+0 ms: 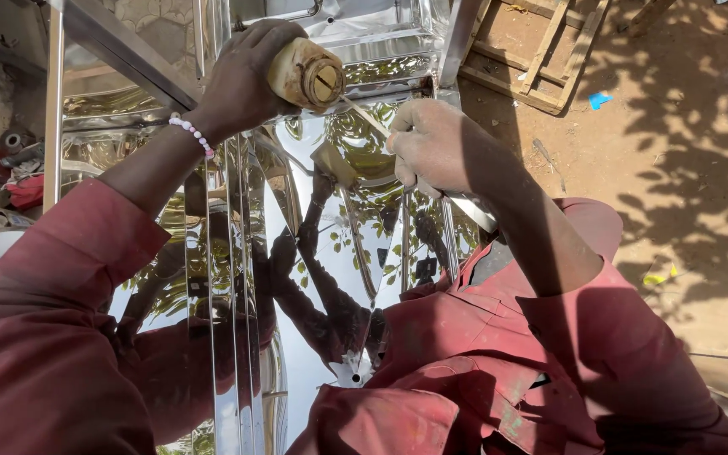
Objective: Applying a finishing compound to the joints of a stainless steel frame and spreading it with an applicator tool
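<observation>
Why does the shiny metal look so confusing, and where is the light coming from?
Head view: hard sunlight; the polished steel frame mirrors leaves, sky and red sleeves; dappled tree shadow on the sandy ground; the left hand holding the tan plastic bottle is shaded.

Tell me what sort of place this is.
Probably an outdoor metalwork yard. A polished steel frame stands on bare sunlit dirt, with a wooden pallet beyond. The left hand holds a bottle; the right hand holds a thin stick.
</observation>
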